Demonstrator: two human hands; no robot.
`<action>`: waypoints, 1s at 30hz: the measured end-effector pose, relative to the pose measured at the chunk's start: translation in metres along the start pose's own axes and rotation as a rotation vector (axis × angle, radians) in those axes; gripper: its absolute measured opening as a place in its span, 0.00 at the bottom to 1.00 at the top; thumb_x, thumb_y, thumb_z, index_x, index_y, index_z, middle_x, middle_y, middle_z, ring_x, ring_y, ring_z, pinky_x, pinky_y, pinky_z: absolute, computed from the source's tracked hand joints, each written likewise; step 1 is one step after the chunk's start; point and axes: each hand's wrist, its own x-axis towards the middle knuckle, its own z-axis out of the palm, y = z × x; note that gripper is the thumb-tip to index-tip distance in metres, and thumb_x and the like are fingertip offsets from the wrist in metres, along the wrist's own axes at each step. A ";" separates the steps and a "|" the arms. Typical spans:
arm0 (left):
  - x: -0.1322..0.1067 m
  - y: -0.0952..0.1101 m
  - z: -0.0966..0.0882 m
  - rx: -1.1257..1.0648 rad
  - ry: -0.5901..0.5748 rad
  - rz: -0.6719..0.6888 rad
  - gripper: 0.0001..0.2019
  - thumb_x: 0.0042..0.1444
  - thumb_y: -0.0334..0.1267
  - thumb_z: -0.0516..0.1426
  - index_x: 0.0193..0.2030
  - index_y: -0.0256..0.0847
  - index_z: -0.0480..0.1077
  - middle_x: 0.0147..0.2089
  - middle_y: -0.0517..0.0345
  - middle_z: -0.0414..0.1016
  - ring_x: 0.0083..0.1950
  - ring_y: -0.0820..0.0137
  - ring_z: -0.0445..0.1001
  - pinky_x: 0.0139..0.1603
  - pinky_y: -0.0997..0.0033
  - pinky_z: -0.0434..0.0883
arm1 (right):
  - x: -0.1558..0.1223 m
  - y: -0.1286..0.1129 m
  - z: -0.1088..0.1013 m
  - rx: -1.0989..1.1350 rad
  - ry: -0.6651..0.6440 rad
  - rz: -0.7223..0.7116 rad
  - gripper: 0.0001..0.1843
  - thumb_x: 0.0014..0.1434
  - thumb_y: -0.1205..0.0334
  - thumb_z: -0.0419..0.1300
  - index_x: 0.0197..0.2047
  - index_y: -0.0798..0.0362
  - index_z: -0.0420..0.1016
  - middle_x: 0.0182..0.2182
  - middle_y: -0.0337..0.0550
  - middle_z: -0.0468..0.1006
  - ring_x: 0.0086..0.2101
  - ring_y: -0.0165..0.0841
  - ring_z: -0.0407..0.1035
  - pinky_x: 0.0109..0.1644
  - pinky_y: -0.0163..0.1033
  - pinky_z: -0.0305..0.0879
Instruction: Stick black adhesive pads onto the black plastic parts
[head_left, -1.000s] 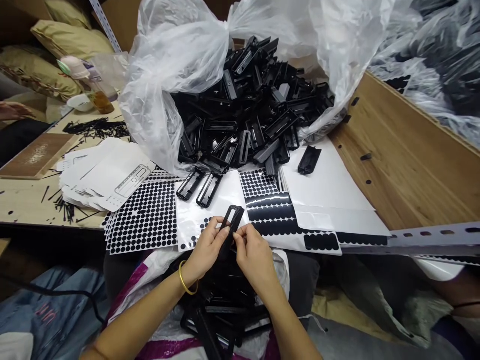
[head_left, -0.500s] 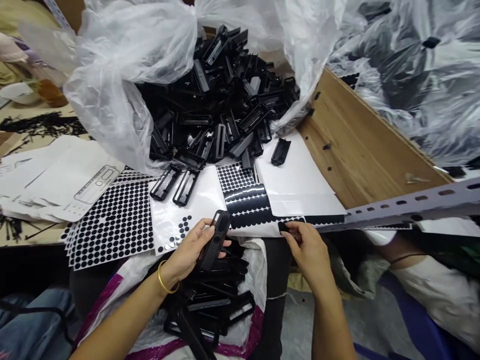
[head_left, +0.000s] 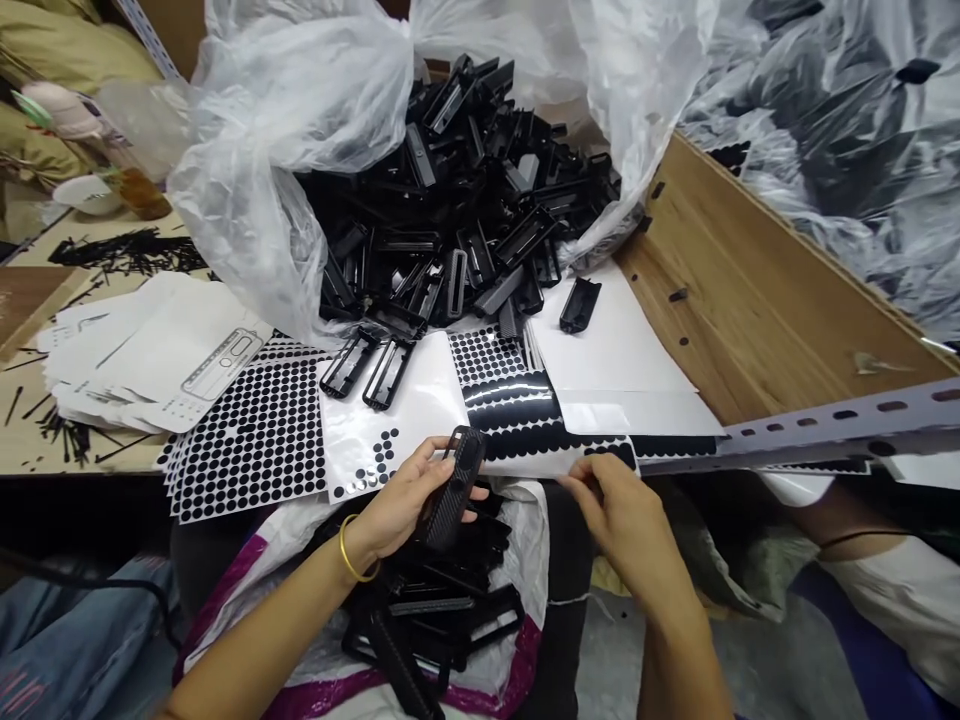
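Note:
My left hand [head_left: 409,500] is wrapped round a long black plastic casing [head_left: 456,485] with a woven-look surface and a slot near its top end. It holds the casing tilted above an open bag. To the right, my right hand [head_left: 619,520] pinches the front edge of a sheet of round black stickers [head_left: 517,425]; the fingers partly cover that edge. Below the left hand, the white bag with a purple rim [head_left: 525,655] holds several more black casings [head_left: 420,625]. Two casings [head_left: 388,372] lie on a white backing sheet [head_left: 435,400] with a few loose dots on it.
A large heap of black casings [head_left: 450,230] spills from a clear plastic bag [head_left: 292,110] behind. Sticker sheets [head_left: 255,440] and white printed cards [head_left: 150,350] lie left. A wooden board [head_left: 765,300] and perforated metal rail [head_left: 825,415] border the right. Another person's sleeve [head_left: 877,590] shows there.
The view has shifted slightly, so the scene sits further right. My right fingertips have moved down to the sheet's front edge; the small black piece at them before no longer shows. My left hand keeps the casing.

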 end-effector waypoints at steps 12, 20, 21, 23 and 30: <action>-0.003 0.001 -0.002 0.036 0.001 -0.002 0.25 0.53 0.43 0.59 0.57 0.45 0.59 0.48 0.51 0.73 0.42 0.63 0.77 0.37 0.66 0.76 | 0.012 -0.061 0.053 0.888 -0.052 0.193 0.07 0.52 0.60 0.59 0.31 0.50 0.63 0.27 0.35 0.68 0.29 0.29 0.64 0.33 0.34 0.63; -0.003 0.003 -0.001 0.078 0.017 -0.024 0.26 0.52 0.43 0.59 0.57 0.43 0.59 0.47 0.50 0.73 0.41 0.64 0.77 0.34 0.69 0.75 | 0.013 -0.052 0.050 0.716 -0.074 0.143 0.07 0.53 0.61 0.57 0.31 0.50 0.61 0.26 0.35 0.67 0.26 0.28 0.62 0.31 0.34 0.61; -0.003 0.003 -0.001 0.084 0.016 -0.027 0.26 0.52 0.44 0.59 0.57 0.43 0.59 0.46 0.50 0.73 0.41 0.64 0.77 0.34 0.70 0.75 | 0.013 -0.052 0.049 0.706 -0.082 0.140 0.07 0.53 0.61 0.57 0.31 0.50 0.60 0.26 0.34 0.67 0.26 0.28 0.62 0.30 0.34 0.60; -0.003 0.003 0.000 0.095 0.014 -0.031 0.27 0.52 0.44 0.59 0.58 0.43 0.59 0.46 0.50 0.73 0.41 0.64 0.77 0.34 0.70 0.75 | 0.013 -0.053 0.048 0.685 -0.093 0.135 0.06 0.53 0.61 0.57 0.31 0.50 0.60 0.26 0.34 0.66 0.25 0.28 0.61 0.30 0.34 0.60; -0.005 0.002 0.001 0.135 0.032 -0.032 0.27 0.53 0.45 0.58 0.59 0.43 0.58 0.45 0.51 0.73 0.41 0.63 0.77 0.34 0.69 0.75 | 0.014 -0.054 0.047 0.688 -0.111 0.145 0.06 0.54 0.61 0.56 0.31 0.50 0.60 0.26 0.34 0.66 0.26 0.28 0.61 0.31 0.35 0.60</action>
